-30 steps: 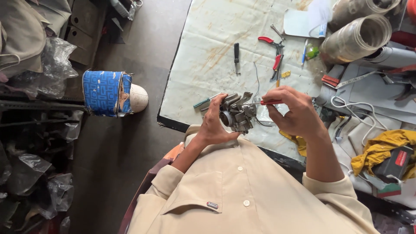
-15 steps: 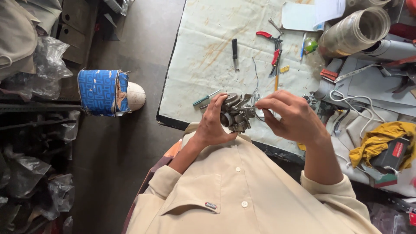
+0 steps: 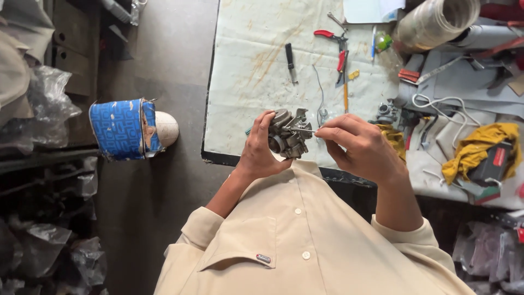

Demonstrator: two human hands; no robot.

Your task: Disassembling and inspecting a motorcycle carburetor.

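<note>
The carburetor [image 3: 288, 133] is a small grey cast-metal body with a round bore facing the person, lumpy bosses and a bright fitting on top; it is held up in the air just over the near edge of the counter [image 3: 245, 71], which is covered by a stained white sheet. The left hand [image 3: 261, 148] has its grip wrapped around the carburetor's left side, fingers curled over the top. The right hand [image 3: 357, 145] pinches a thin metal pin [image 3: 303, 130] narrowly between thumb and fingertips, its tip touching the carburetor's right side. Beyond the carburetor lie red-handled pliers [image 3: 334, 42] and a black-handled screwdriver [image 3: 290, 62]. Compared with half a second earlier, the carburetor sits at much the same spot by the counter's edge, and the right hand has drawn slightly away, baring the pin.
</note>
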